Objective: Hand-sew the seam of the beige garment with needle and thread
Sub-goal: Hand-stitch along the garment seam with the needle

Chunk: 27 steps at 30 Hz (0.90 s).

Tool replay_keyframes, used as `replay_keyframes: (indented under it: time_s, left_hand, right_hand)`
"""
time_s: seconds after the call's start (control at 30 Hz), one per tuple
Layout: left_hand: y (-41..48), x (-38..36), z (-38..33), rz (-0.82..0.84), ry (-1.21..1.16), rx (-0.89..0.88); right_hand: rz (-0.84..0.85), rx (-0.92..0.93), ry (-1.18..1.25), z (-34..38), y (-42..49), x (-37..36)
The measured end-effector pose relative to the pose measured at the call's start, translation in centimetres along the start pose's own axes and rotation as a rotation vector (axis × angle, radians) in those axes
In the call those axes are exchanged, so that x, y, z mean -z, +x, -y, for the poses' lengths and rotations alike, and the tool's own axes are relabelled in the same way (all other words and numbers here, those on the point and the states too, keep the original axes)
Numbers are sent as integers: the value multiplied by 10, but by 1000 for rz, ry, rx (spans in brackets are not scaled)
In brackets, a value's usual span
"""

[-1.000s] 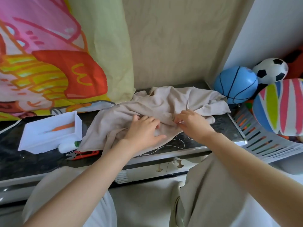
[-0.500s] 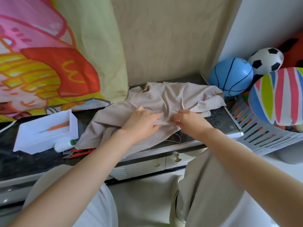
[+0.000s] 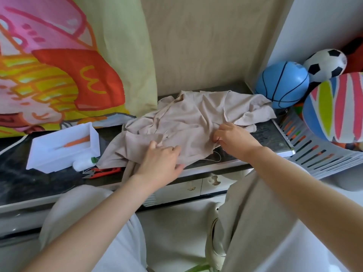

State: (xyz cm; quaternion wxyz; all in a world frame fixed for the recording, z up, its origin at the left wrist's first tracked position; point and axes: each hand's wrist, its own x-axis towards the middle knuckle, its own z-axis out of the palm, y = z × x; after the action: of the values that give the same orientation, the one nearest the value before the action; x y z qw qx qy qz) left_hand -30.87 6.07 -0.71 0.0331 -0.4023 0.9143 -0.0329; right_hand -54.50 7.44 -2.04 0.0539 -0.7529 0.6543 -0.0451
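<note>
Pinching the garment [image 3: 196, 118] with curled fingertips, the right hand [image 3: 233, 138] sits at 3 o'clock of the left hand [image 3: 161, 161], whose flat fingers press it onto the counter [image 3: 273, 134], I think to stretch the seam; thread [image 3: 219, 156] trails at 6 o'clock, needle not visible.

The garment [image 3: 196, 122] lies on the counter [image 3: 39, 179], a tray [image 3: 64, 156] to its left, a basket [image 3: 318, 154] to its right.

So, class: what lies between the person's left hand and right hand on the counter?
In the head view, only a stretch of beige garment lies between the left hand and the right hand; both touch it.
</note>
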Motion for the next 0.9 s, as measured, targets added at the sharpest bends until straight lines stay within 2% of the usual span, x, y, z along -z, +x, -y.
replay_keyframes:
  time_s: [0.17, 0.33, 0.57, 0.77, 0.9]
  left_hand:
    - [4, -11, -17, 56, 63, 46]
    - [7, -2, -7, 41, 20, 94]
    - [8, 25, 33, -100, -3, 204]
    - [7, 27, 30, 188, 11, 184]
    - [25, 31, -1, 61, -103, 111]
  right_hand:
    - [-25, 31, -26, -4, -5, 0]
    - [-89, -27, -56, -11, -4, -1]
    - [-147, -124, -2, -16, 0, -2]
    - [-142, -193, 79, -17, 1, -2]
    - [-139, -196, 120, -19, 0, 0]
